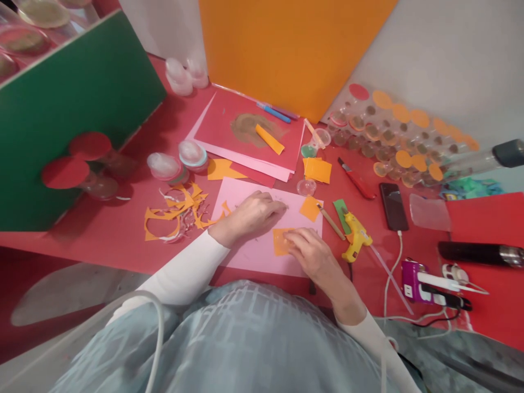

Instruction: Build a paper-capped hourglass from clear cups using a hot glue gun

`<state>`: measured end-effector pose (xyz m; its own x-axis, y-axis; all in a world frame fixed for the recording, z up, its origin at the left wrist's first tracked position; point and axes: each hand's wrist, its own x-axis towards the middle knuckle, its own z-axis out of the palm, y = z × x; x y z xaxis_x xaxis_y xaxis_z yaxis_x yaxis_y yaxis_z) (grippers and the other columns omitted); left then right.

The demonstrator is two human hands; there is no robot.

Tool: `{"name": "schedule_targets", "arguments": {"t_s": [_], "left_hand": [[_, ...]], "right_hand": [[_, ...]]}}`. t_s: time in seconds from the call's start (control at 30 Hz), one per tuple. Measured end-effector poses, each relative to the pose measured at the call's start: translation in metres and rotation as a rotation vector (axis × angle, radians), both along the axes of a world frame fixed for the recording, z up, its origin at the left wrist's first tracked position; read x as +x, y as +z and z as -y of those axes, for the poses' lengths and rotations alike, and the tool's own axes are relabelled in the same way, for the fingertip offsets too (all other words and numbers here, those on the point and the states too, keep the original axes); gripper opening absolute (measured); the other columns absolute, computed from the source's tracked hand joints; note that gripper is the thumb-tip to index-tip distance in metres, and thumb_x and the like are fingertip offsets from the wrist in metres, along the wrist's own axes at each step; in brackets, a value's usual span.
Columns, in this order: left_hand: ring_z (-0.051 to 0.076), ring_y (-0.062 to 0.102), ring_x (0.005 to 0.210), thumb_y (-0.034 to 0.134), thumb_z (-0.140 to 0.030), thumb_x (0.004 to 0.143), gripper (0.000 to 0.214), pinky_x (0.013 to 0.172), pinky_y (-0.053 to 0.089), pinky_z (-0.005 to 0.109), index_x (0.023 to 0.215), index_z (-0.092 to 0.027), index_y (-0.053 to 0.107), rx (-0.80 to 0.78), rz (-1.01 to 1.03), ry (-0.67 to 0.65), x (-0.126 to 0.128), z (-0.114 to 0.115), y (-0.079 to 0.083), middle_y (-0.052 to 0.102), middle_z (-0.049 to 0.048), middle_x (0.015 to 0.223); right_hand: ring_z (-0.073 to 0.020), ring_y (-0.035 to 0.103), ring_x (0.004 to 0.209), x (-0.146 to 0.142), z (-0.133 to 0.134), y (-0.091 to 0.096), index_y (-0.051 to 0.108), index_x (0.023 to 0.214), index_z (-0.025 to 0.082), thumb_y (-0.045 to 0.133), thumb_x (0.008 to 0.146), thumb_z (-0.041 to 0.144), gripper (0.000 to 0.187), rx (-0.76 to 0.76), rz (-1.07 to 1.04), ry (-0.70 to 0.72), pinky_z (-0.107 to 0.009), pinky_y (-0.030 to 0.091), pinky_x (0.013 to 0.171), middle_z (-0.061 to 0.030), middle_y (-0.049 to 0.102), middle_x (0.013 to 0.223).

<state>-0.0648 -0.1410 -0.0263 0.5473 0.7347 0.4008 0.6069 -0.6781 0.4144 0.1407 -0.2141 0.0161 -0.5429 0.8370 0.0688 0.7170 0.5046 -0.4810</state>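
A pink paper sheet (257, 248) lies on the red table in front of me. My left hand (251, 215) rests on its upper part, fingers curled loosely and pressing the sheet down. My right hand (313, 254) has its fingertips pressed together on a small orange paper piece (279, 242) lying on the pink sheet. Another small orange square (310, 208) sits at the sheet's upper right corner. Both arms wear white sleeves.
Orange paper scraps (176, 213) lie to the left. A yellow glue gun (355, 234), a brush (331, 221), a red cutter (356, 179), a phone (393, 206) and a power strip (413, 279) lie to the right. Red and pink sheets (245, 136), small jars (180, 161) and green (73, 103) and orange boards (286, 49) stand behind.
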Motion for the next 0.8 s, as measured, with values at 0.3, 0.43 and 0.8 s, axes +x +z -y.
{"name": "schedule_targets", "arguments": {"t_s": [0.3,0.43,0.8], "left_hand": [[0.018,0.063,0.068,0.05,-0.02,0.098,0.022,0.073,0.044,0.031,0.085,-0.02,0.068,-0.013,-0.008,0.019,0.0,0.001,0.0,0.068,0.0011,0.067],[0.018,0.063,0.069,0.05,-0.021,0.098,0.021,0.075,0.045,0.032,0.087,-0.021,0.068,-0.007,-0.017,0.019,-0.001,0.0,-0.002,0.071,0.0018,0.072],[0.019,0.068,0.071,0.054,-0.026,0.098,0.02,0.074,0.047,0.033,0.093,-0.021,0.073,0.025,-0.006,0.064,0.0,-0.002,0.004,0.075,0.0052,0.075]], "right_hand": [[-0.0252,0.066,0.096,-0.002,0.013,-0.014,0.067,0.115,0.021,0.052,0.099,0.017,0.022,0.05,-0.058,-0.096,-0.039,0.058,0.085,-0.0105,0.069,0.102],[-0.0252,0.066,0.095,-0.004,0.016,-0.018,0.066,0.116,0.021,0.054,0.096,0.013,0.024,0.078,-0.069,-0.122,-0.039,0.058,0.085,-0.0098,0.069,0.1],[-0.0242,0.065,0.098,-0.008,0.015,-0.022,0.066,0.117,0.024,0.059,0.091,0.007,0.032,-0.014,-0.105,-0.168,-0.04,0.058,0.087,-0.0082,0.068,0.104]]}}
